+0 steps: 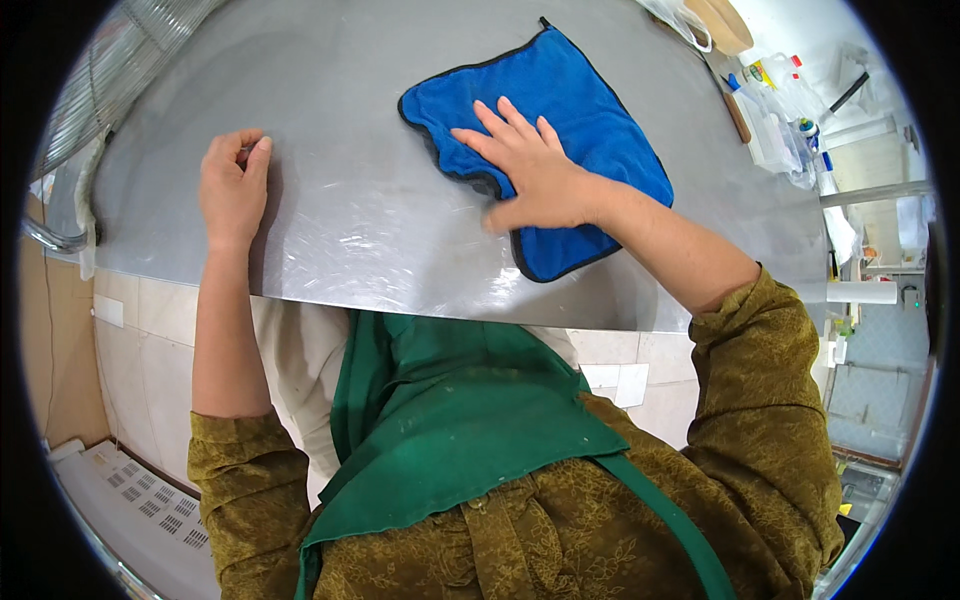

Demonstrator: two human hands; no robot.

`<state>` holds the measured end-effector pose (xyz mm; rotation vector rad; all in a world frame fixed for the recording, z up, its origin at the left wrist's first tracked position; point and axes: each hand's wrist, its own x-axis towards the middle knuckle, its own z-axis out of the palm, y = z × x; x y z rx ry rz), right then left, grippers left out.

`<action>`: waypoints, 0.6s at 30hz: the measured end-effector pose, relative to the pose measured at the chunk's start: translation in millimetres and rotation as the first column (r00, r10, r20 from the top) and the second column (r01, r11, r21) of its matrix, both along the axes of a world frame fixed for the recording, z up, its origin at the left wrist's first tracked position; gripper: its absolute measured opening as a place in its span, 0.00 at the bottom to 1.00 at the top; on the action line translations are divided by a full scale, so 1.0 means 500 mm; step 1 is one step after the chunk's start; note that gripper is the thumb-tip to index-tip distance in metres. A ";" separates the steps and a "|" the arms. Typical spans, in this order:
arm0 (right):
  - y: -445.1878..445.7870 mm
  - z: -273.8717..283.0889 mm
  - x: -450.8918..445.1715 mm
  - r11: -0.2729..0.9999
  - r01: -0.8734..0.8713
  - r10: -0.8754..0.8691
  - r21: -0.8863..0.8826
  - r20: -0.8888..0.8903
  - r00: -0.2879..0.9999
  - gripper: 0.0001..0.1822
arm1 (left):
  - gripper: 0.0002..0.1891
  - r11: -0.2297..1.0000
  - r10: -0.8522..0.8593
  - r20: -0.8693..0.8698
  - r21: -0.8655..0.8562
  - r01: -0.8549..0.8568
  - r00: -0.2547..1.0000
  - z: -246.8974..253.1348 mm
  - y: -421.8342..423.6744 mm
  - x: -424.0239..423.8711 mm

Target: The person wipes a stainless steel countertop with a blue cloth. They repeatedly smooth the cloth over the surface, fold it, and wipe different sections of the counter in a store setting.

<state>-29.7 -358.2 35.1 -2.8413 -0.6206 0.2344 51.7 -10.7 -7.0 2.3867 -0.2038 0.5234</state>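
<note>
A blue cloth [600,127] with black edging lies spread on the grey metal tabletop [337,97], its lower left edge rumpled. My right hand [532,165] rests palm down on the cloth with its fingers apart; the thumb is slightly blurred and reaches past the cloth's edge. To the left, my left hand [235,180] is held loosely curled at the tabletop, thumb near the forefinger. Whether anything is inside its fingers is hidden. Fine scratches and bright glare mark the metal between the two hands.
A wire rack [124,67] stands at the upper left, above a curved metal tube [56,238]. Along the right side are a plastic container [761,135], a wooden handle [736,118] and bottles. The table's near edge runs just in front of my green apron [465,412].
</note>
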 end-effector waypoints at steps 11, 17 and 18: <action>0.029 -0.017 -0.127 0.971 -0.225 0.237 -0.083 0.185 0.954 0.35 | 0.13 1.000 -0.014 -0.021 -0.008 0.014 1.000 -0.019 0.031 0.022; -0.066 0.026 -0.261 0.991 -0.128 0.126 -0.038 -0.051 0.991 0.37 | 0.13 0.999 -0.019 -0.050 -0.042 0.017 0.999 -0.020 0.042 0.021; -0.097 0.032 -0.278 0.996 -0.065 0.063 -0.063 -0.035 0.997 0.37 | 0.13 0.998 -0.028 -0.044 -0.056 0.025 0.999 -0.021 0.040 0.023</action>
